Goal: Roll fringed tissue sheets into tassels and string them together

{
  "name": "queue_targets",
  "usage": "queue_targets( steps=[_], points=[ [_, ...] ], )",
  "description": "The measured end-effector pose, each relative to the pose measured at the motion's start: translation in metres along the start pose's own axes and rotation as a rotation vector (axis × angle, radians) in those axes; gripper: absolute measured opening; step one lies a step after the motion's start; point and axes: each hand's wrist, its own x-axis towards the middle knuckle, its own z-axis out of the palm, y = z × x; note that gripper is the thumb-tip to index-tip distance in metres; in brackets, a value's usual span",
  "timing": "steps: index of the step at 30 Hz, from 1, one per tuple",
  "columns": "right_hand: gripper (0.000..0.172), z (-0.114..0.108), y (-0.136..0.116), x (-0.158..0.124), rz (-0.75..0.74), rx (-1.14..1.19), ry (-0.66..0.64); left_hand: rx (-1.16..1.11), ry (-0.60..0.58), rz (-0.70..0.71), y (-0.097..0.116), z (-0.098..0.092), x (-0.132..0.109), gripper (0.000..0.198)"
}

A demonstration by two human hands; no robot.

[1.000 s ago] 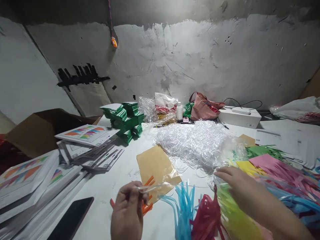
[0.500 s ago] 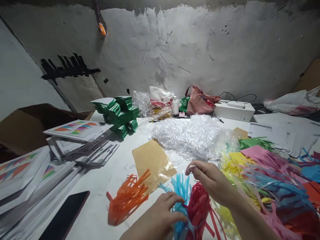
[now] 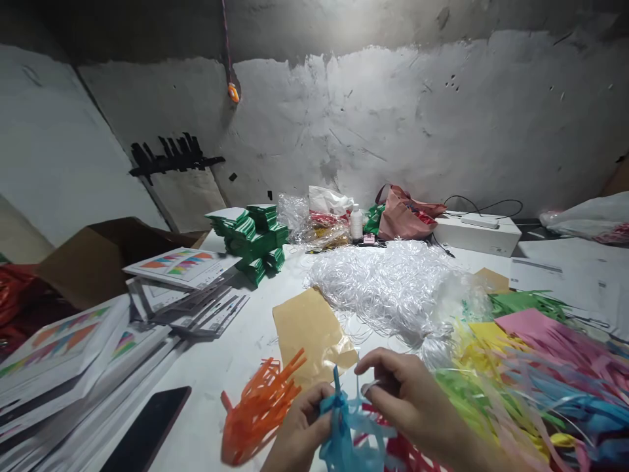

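Note:
A blue fringed tassel (image 3: 339, 439) is gripped by my left hand (image 3: 307, 423), its thumb and fingers closed on the upper part. One short blue end sticks up above the fingertips. My right hand (image 3: 410, 396) is just to the right, thumb and index finger curled around a thin pale strip beside the tassel. Beneath my right hand, partly hidden, lies a red fringed tassel (image 3: 410, 453). An orange fringed tassel (image 3: 258, 413) rests on the table left of my left hand.
A tan paper sheet (image 3: 307, 331) lies ahead, before a heap of white strings (image 3: 393, 285). Multicoloured fringed paper (image 3: 545, 367) covers the right side. At left are a phone (image 3: 147, 429), printed packets (image 3: 184, 265), a cardboard box (image 3: 113, 255) and green folded stacks (image 3: 253, 239).
My left hand has closed on the blue tassel and raised its end. My right hand has come down beside it. The red tassel is now mostly covered, and the view has tilted up and left.

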Motion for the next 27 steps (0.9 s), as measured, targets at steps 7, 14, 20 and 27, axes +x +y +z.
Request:
queue_targets(
  steps=[7, 14, 20, 27],
  points=[
    [0.008, 0.019, 0.006, 0.002, 0.08, 0.047, -0.033, 0.135, -0.029, 0.093, 0.003, 0.012, -0.009, 0.045],
    [0.01, 0.032, 0.018, 0.004, 0.109, 0.14, -0.022, 0.097, 0.07, 0.183, -0.002, 0.011, -0.008, 0.034],
    [0.027, 0.026, 0.018, 0.007, 0.166, 0.405, -0.014, -0.297, -0.02, -0.067, -0.005, 0.004, 0.005, 0.039],
    [0.026, 0.033, 0.028, 0.009, 0.151, 0.51, -0.02, -0.259, -0.115, -0.092, -0.005, 0.004, 0.002, 0.038]
  ],
)
